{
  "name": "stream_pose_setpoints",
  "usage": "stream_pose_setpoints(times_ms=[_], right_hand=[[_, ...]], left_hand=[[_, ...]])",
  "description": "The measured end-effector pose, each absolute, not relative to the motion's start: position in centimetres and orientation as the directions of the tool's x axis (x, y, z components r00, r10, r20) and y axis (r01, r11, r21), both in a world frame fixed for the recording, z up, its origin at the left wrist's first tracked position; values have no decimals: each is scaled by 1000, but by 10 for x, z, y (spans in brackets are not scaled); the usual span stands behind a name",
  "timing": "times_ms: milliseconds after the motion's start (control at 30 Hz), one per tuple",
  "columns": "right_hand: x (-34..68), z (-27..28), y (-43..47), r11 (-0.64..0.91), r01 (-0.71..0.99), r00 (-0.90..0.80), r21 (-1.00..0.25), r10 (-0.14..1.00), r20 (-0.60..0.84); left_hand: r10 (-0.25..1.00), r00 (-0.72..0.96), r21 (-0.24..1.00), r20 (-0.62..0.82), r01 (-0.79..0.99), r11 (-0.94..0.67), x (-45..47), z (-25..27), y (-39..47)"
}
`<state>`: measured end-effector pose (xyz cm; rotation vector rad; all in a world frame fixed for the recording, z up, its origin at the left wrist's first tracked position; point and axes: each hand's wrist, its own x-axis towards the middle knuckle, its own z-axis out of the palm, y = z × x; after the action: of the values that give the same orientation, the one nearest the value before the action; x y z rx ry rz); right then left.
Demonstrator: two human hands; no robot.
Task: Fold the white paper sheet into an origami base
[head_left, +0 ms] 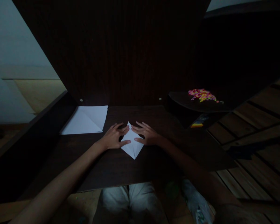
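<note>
A white sheet of paper folded into a kite shape (132,145) lies flat on the dark wooden desk (95,168), one point toward me and one away. My left hand (114,136) rests on its left side, fingers stretched out, the thumb on the paper's middle and fingertips near the far point. From the right, my right hand (148,133) lies on it the same way, fingers spread and thumb close to the left one. Crease lines run down to the near point. Parts of both side edges are hidden under the hands.
A stack of white paper (86,119) lies at the desk's back left. On a raised corner shelf (177,97) at the right sits a heap of small colourful pieces (204,95). Below that shelf is a yellow-orange item (197,125). A tall dark panel (121,56) closes the back.
</note>
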<state>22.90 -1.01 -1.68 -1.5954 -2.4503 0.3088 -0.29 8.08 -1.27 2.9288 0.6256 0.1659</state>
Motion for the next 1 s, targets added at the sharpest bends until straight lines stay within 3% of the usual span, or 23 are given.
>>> stream_pose_setpoints(times_ms=[533,1000], right_hand=[[216,2,-17,297,894,-382,-335,897,-224],[221,-13,-13,324,869,-407,-373,898,-167]], left_hand=[[500,848,188,-174,527,-829,6,0,48],[522,826,228,-211,561,-796,11,0,49]])
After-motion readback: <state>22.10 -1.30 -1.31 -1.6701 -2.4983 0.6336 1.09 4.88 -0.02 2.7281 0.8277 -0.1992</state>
